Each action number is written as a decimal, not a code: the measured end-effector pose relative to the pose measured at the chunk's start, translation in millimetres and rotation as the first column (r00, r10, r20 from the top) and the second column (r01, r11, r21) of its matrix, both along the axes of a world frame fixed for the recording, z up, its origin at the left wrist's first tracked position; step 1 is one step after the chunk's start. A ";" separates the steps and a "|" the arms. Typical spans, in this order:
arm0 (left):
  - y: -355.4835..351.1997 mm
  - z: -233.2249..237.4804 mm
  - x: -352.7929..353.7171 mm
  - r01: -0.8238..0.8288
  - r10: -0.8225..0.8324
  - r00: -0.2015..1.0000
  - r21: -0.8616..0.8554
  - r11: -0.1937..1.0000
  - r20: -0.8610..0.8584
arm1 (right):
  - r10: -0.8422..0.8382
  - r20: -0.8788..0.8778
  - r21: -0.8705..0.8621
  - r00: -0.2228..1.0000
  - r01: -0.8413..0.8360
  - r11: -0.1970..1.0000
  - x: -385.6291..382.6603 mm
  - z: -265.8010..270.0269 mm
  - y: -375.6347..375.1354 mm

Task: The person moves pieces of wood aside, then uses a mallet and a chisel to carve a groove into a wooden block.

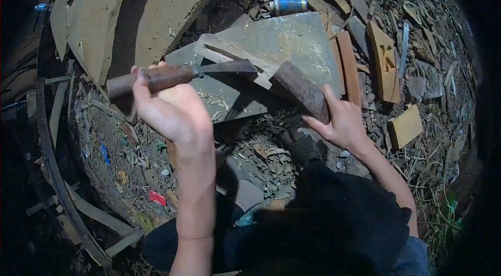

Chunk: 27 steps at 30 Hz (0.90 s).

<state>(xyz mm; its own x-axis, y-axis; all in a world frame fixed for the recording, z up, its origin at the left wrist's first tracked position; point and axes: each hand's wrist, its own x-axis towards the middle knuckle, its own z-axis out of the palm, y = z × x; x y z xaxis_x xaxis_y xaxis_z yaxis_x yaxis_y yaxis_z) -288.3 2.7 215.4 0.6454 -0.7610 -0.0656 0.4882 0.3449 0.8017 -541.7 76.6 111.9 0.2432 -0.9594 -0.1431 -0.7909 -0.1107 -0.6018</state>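
Note:
My left hand (pixel 175 106) is closed around the thick wooden handle of a chisel (pixel 169 76). Its flat metal blade points right and overlaps a pale notched piece of wood (pixel 222 45) in this view. My right hand (pixel 343 123) grips the lower end of a dark brown rectangular block (pixel 301 90), held at a slant. The block's upper end is close to the chisel blade's tip. Beneath them a grey board (pixel 297 36), strewn with wood shavings, lies on the ground.
Large curved wooden slabs (pixel 162 9) stand at upper left. A blue can (pixel 289 5) lies beyond the board. On the right are a notched wood piece (pixel 383 62), a yellowish block (pixel 405 127) and several offcuts. My feet (pixel 302 145) are among wood chips below the board.

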 end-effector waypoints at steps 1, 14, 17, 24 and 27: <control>2.6 -2.5 -5.9 -0.047 0.049 0.981 -0.014 0.999 0.188 | 0.003 0.002 0.003 1.000 -0.003 1.000 0.1 0.4 1.2; -15.3 1.3 -46.9 0.157 0.059 0.664 -0.216 0.964 0.746 | -0.002 -0.021 -0.039 1.000 0.002 0.999 1.4 2.7 2.0; -19.2 -1.4 -43.4 0.194 0.017 0.673 -0.199 0.961 0.739 | -0.002 -0.007 -0.018 1.000 0.002 1.000 1.0 1.3 2.6; -26.3 -14.0 -50.7 0.313 -0.076 0.745 -0.247 0.917 0.663 | 0.001 -0.016 -0.025 1.000 -0.001 1.000 0.5 -0.3 2.5; -40.7 -18.9 -50.5 0.212 -0.036 0.640 -0.131 0.968 0.768 | 0.010 -0.018 -0.005 1.000 -0.010 1.000 -0.5 -1.3 2.2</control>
<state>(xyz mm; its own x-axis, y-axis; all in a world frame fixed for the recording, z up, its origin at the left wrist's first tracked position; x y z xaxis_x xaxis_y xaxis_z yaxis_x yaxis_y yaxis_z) -338.8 -38.0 196.5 0.3001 -0.7767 0.5538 -0.2066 0.5138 0.8327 -542.1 78.8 110.6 0.2504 -0.9575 -0.1431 -0.8007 -0.1217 -0.5866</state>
